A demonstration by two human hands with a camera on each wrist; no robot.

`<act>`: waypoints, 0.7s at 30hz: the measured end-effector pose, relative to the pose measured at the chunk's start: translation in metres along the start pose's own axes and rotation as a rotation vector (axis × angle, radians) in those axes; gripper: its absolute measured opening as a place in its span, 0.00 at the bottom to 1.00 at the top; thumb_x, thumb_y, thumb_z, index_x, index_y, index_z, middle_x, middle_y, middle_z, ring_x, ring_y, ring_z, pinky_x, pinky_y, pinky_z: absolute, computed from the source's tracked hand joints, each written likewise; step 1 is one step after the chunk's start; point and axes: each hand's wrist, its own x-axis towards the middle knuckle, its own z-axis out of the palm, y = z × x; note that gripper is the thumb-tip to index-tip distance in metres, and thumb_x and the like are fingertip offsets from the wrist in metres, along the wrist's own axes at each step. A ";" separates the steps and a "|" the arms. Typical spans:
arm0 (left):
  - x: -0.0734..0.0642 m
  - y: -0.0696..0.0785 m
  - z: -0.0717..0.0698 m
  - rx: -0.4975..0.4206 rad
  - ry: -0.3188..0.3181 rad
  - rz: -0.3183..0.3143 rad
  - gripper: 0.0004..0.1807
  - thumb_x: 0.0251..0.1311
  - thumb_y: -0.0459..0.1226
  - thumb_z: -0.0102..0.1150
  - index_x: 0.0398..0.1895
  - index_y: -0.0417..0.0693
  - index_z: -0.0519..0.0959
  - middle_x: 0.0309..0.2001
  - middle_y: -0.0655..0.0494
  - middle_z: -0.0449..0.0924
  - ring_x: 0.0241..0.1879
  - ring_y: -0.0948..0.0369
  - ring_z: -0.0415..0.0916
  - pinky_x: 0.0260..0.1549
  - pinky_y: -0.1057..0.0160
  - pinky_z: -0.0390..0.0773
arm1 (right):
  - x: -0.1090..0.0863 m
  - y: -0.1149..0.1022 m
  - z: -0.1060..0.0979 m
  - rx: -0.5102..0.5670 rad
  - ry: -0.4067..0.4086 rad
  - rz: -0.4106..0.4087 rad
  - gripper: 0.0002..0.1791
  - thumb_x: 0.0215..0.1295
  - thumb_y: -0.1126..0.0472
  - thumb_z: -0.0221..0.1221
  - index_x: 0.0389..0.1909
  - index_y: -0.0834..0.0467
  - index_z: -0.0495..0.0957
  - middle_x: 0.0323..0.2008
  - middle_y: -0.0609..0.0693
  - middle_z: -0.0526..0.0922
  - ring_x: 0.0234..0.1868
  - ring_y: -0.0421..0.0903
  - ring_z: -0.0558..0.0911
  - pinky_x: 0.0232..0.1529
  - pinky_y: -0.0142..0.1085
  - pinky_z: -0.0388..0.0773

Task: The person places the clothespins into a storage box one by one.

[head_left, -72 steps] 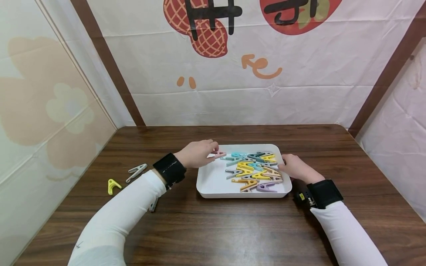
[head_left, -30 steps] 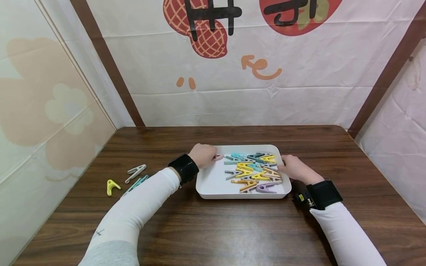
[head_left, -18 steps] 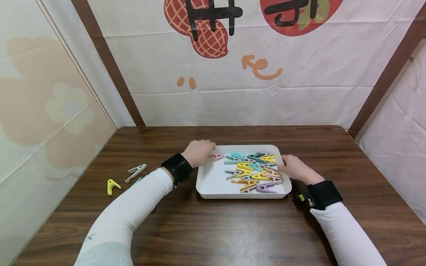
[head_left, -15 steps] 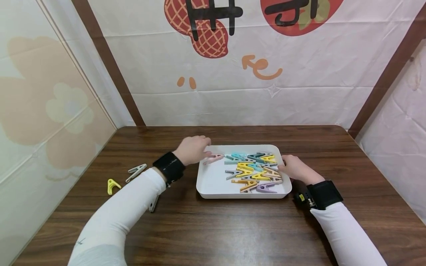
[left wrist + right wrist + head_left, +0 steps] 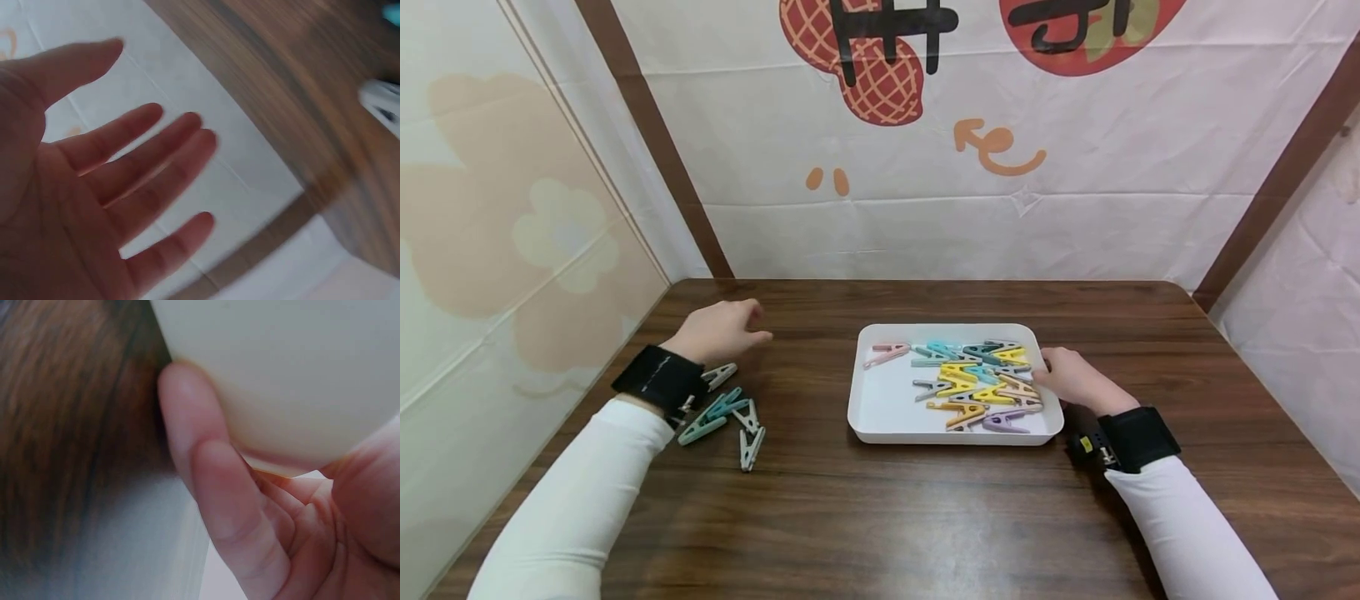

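In the head view my left hand (image 5: 718,329) hangs above the table's left side with nothing in its grasp; the left wrist view shows its fingers (image 5: 150,175) spread and relaxed. Just below it lie loose clothespins: a grey one (image 5: 721,375) partly behind the wrist, a teal one (image 5: 707,421) and a pale grey one (image 5: 751,450). My right hand (image 5: 1078,379) holds the right rim of a white tray (image 5: 880,421), its fingers curled against the tray wall in the right wrist view. Inside the tray, a pink clothespin (image 5: 887,353) lies at the far left, apart from many coloured ones (image 5: 977,375).
The dark wooden table (image 5: 925,517) runs beneath everything. A printed cloth wall (image 5: 910,233) closes off the back, and another (image 5: 550,350) stands at the left. Black straps with cameras sit on both wrists.
My left hand has let go of the pink clothespin in the tray and swung left over the loose ones. A yellow clothespin there is now hidden. The right hand stays at the rim.
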 end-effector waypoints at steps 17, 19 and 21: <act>-0.031 -0.069 0.036 -0.121 -0.197 -0.137 0.26 0.53 0.41 0.68 0.48 0.29 0.73 0.43 0.35 0.77 0.42 0.42 0.76 0.38 0.44 0.74 | 0.002 0.002 0.001 0.002 0.001 0.012 0.28 0.71 0.64 0.50 0.65 0.78 0.58 0.46 0.68 0.76 0.31 0.47 0.79 0.24 0.38 0.78; -0.030 -0.070 0.039 -0.124 -0.184 -0.141 0.23 0.52 0.40 0.68 0.45 0.32 0.75 0.40 0.38 0.78 0.39 0.45 0.76 0.36 0.46 0.74 | 0.002 0.003 0.001 0.003 0.002 0.014 0.28 0.71 0.64 0.50 0.65 0.78 0.58 0.46 0.68 0.76 0.31 0.48 0.79 0.25 0.38 0.78; -0.029 -0.072 0.041 -0.122 -0.169 -0.140 0.19 0.52 0.39 0.68 0.41 0.35 0.76 0.36 0.42 0.78 0.35 0.50 0.75 0.34 0.48 0.74 | 0.002 0.003 0.002 0.001 0.002 0.015 0.28 0.71 0.64 0.50 0.65 0.78 0.57 0.47 0.68 0.76 0.31 0.48 0.79 0.25 0.38 0.77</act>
